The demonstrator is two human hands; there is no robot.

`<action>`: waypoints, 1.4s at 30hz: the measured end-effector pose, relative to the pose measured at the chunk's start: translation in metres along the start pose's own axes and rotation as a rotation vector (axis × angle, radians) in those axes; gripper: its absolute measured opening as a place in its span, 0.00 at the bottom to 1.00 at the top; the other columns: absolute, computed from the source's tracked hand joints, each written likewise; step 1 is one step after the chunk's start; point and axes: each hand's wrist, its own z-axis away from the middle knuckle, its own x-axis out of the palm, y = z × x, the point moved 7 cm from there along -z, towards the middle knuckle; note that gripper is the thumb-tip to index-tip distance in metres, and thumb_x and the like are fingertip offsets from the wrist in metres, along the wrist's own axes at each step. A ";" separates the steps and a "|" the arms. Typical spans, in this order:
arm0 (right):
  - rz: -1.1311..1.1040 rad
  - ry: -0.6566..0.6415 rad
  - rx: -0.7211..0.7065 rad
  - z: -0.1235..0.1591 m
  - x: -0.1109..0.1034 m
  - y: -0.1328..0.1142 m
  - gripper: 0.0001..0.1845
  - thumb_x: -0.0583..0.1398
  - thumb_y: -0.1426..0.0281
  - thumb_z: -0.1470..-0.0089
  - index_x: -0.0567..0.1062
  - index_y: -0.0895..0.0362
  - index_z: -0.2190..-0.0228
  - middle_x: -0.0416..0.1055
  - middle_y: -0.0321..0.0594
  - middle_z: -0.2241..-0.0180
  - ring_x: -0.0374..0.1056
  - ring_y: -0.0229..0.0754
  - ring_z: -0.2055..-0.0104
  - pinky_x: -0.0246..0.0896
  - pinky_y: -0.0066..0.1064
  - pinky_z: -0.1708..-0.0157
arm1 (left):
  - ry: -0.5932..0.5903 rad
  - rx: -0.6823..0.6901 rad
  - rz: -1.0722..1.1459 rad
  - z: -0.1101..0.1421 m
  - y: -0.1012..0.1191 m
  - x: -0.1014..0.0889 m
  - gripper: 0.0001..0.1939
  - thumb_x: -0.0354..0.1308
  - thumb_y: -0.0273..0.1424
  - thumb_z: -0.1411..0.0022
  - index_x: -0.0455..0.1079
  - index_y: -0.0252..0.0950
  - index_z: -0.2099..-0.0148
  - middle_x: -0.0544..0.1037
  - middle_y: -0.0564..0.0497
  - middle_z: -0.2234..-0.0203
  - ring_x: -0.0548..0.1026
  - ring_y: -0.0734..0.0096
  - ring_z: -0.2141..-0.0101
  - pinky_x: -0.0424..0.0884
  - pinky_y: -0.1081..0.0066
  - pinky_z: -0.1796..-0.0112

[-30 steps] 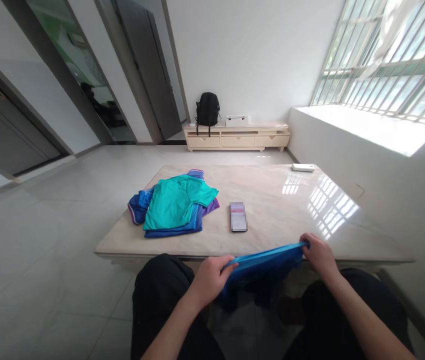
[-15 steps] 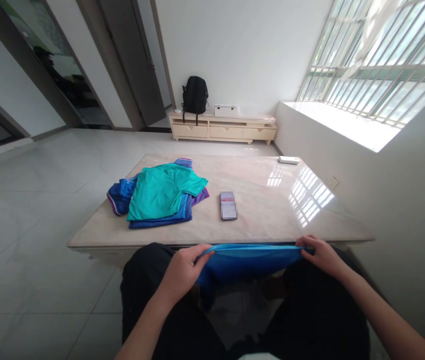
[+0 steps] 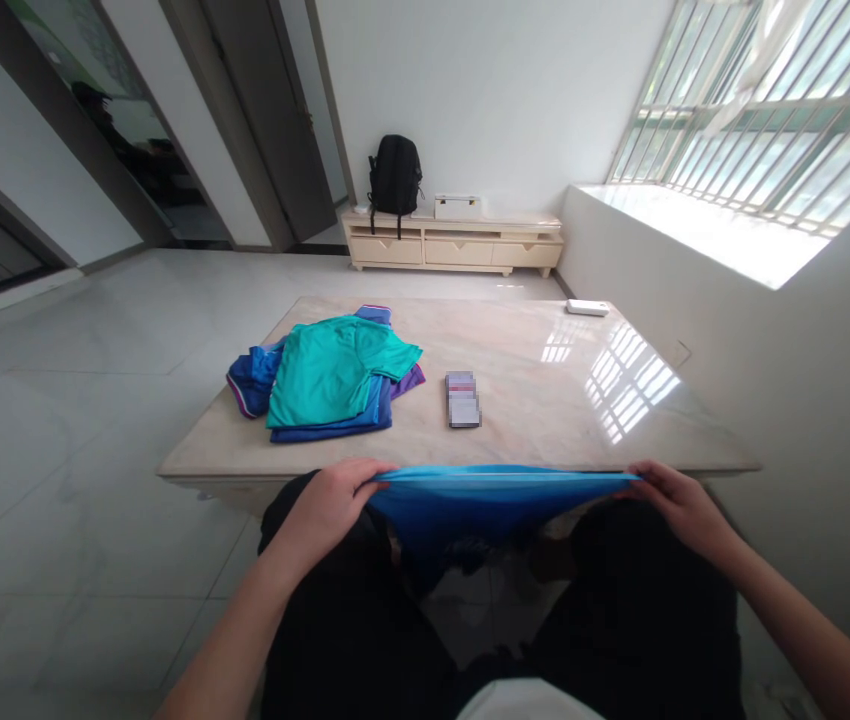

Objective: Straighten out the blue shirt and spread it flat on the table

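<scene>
The left hand [image 3: 327, 503] is clenched on one end of a blue cloth [image 3: 485, 505], fingers curled over its top edge. The right hand [image 3: 676, 500] pinches the other end the same way, fingers closed on the fabric. Between the two hands the cloth's upper edge is pulled into a nearly straight line, just in front of the near edge of the table [image 3: 545, 400] and a little below its top. The rest of the cloth hangs down from that edge between the person's knees, which are clad in black. Both forearms reach in from the bottom corners of the view.

On the table, left of its middle, lies a pile of clothes [image 3: 327, 375]: a teal shirt on top, darker blue and purple pieces under it, one spilling toward the table's left edge. Just right of the pile, near the table's middle, lies a small dark flat object [image 3: 462, 400], its face blurred. At the table's far right corner sits a small white box [image 3: 587, 307]. Window light glares on the table's right half.

Beyond the table, against the far wall, stands a low pale cabinet [image 3: 455, 250] with a black backpack [image 3: 395, 175] and a white case [image 3: 458, 206] on top. A barred window [image 3: 755, 120] is to the table's right.
</scene>
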 end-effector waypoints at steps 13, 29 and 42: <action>0.450 0.407 -0.114 0.053 -0.062 -0.048 0.12 0.67 0.54 0.54 0.79 0.48 0.69 0.80 0.36 0.69 0.78 0.49 0.67 0.74 0.34 0.64 | 0.026 -0.049 -0.159 0.004 -0.008 -0.018 0.13 0.56 0.40 0.34 0.81 0.44 0.57 0.85 0.52 0.60 0.82 0.60 0.58 0.74 0.67 0.54; 0.090 0.710 -0.359 -0.148 -0.295 -0.270 0.31 0.69 0.67 0.47 0.73 0.86 0.54 0.79 0.61 0.64 0.78 0.41 0.69 0.68 0.39 0.62 | 0.478 0.162 0.177 -0.350 0.173 -0.140 0.11 0.57 0.33 0.27 0.73 0.31 0.60 0.76 0.57 0.79 0.76 0.77 0.77 0.71 0.71 0.72; 0.113 0.973 -0.659 -0.072 -0.357 -0.280 0.26 0.72 0.60 0.49 0.81 0.68 0.56 0.81 0.56 0.59 0.80 0.49 0.58 0.74 0.45 0.51 | 0.772 0.652 0.129 -0.299 0.253 -0.117 0.07 0.63 0.34 0.33 0.76 0.36 0.59 0.82 0.53 0.66 0.78 0.72 0.66 0.73 0.71 0.61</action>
